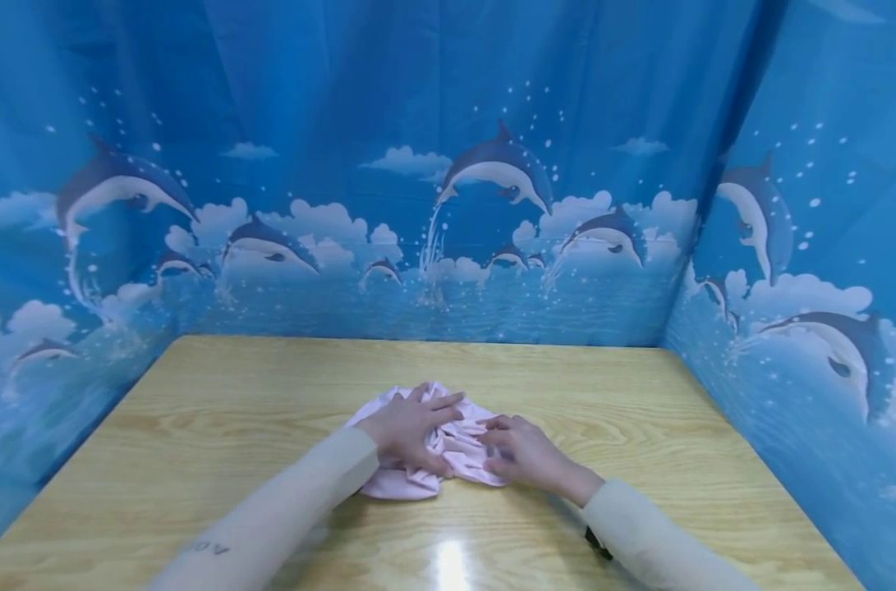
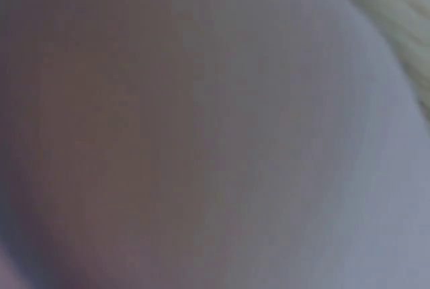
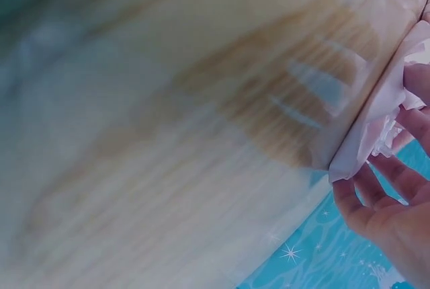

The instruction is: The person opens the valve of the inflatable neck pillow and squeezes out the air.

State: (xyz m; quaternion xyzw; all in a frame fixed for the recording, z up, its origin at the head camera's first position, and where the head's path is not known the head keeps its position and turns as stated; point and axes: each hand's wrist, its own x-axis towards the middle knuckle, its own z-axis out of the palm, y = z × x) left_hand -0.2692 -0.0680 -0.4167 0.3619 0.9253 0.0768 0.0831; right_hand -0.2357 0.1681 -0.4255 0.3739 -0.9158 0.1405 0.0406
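A crumpled pale pink cloth (image 1: pixel 402 486) lies bunched in the middle of the wooden table. My left hand (image 1: pixel 411 428) rests on top of it, palm down with the fingers spread. At the cloth's right edge is my right hand (image 1: pixel 527 453), its fingers bent slightly and touching the folds. Seen from the right wrist, the fingers of the right hand (image 3: pixel 393 225) are spread along the border of the cloth (image 3: pixel 363 142). A blurred pale surface fills most of the left wrist view and hides the left hand's work.
The light wood-grain table (image 1: pixel 233 410) reaches back to a blue curtain (image 1: pixel 329 189) printed with dolphins and clouds. More of this curtain (image 1: pixel 824 271) hangs along the right side. Near the front edge, the table reflects a bright patch of light (image 1: pixel 450 565).
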